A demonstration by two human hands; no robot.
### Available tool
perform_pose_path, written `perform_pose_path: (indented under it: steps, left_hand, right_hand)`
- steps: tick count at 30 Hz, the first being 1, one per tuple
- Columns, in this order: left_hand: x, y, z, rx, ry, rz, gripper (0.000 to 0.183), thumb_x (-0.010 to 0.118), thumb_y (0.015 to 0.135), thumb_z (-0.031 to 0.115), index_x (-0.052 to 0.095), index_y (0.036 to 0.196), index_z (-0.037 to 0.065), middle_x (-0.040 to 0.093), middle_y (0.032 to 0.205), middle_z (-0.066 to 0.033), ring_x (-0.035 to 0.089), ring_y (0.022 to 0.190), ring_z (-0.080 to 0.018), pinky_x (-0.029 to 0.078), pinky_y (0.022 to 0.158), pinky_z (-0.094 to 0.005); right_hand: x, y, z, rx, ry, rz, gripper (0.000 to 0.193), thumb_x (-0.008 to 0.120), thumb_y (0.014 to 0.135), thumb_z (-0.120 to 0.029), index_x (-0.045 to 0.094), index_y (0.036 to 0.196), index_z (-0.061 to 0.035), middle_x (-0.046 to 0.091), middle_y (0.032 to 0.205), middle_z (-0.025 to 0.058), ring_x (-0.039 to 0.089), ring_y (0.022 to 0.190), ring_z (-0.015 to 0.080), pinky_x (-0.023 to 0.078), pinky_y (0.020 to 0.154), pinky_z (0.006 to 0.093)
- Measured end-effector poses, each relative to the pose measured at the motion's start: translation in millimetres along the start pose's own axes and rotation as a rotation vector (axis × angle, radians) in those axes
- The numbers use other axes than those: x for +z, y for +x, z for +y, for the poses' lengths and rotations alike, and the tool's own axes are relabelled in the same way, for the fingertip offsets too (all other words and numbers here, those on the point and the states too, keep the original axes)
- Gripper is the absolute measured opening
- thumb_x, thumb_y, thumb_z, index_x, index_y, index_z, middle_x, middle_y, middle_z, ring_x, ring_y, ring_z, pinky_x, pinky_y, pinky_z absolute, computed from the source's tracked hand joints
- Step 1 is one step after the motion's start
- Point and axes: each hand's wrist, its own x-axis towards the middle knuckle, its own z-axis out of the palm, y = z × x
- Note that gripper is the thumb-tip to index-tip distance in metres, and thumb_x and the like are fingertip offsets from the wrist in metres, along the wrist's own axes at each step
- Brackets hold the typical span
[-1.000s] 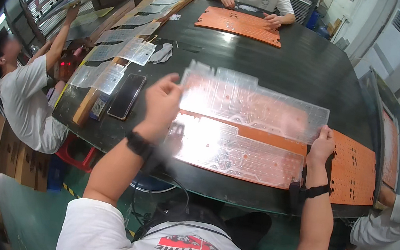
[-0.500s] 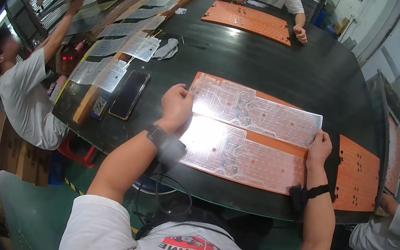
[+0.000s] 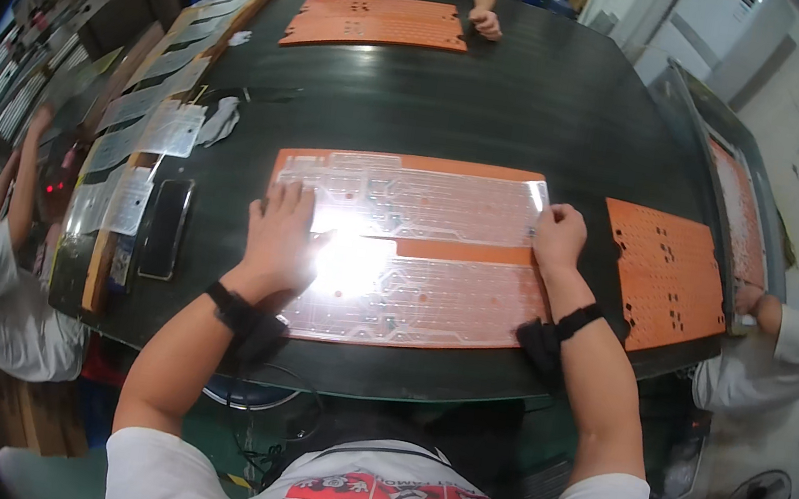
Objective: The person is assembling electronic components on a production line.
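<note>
An orange board [image 3: 407,247] lies in front of me on the dark table. Two clear circuit films printed with fine traces rest on it, a far film [image 3: 456,202] and a near film [image 3: 448,301], with strong glare at their left. My left hand [image 3: 280,234] is spread over the left edge of the films, fingers stretched toward the far one. At the far film's right edge my right hand [image 3: 559,238] has its fingers curled together, pinching the border; the fingertips are partly hidden. Both wrists carry black straps with small devices.
A perforated orange board [image 3: 664,274] lies right. Left are a phone [image 3: 166,229], a crumpled cloth [image 3: 221,120] and clear sheets along a wooden strip [image 3: 103,256]. A co-worker's hands [image 3: 487,25] are beside a far orange board [image 3: 379,25]. Other people work left and right.
My left hand has gone from gripping the far film's corner to lying spread on the left edge. The far film now sits flatter and squarer on the board. The whole view has shifted.
</note>
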Motion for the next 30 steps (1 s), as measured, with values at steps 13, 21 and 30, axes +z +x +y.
perform_pose_path:
  steps: [13,21,30]
  left_hand:
    - [-1,-6,-6,-0.006,-0.092,-0.073,0.072,0.057,0.086,0.044,0.038,0.139,-0.001,0.03,0.148,-0.0232,0.02,0.141,-0.0364,0.018,0.106,-0.0602]
    - [0,-3,-6,-0.006,-0.125,-0.046,0.073,0.056,0.085,0.046,0.038,0.139,-0.001,0.03,0.148,-0.0231,0.019,0.141,-0.0376,0.017,0.107,-0.061]
    - [-14,-12,6,-0.014,-0.069,-0.122,0.079,0.056,0.084,0.049,0.035,0.139,-0.003,0.027,0.148,-0.0245,0.016,0.141,-0.0388,0.011,0.107,-0.0632]
  right_hand:
    - [-14,-13,-21,0.035,-0.047,0.005,0.016,0.059,0.08,-0.012,0.061,0.088,0.0023,0.059,0.096,0.02,0.058,0.091,0.0349,0.046,0.083,0.0395]
    - [-37,-31,-33,-0.433,-0.476,-0.577,0.06,0.05,0.09,-0.044,0.043,0.136,-0.0084,0.029,0.145,0.0261,0.021,0.134,0.0482,0.019,0.105,0.0635]
    - [-57,-32,-42,-0.55,-0.601,-0.578,0.064,0.049,0.089,-0.052,0.045,0.136,-0.0091,0.033,0.143,0.0252,0.023,0.135,0.0463,0.018,0.106,0.0633]
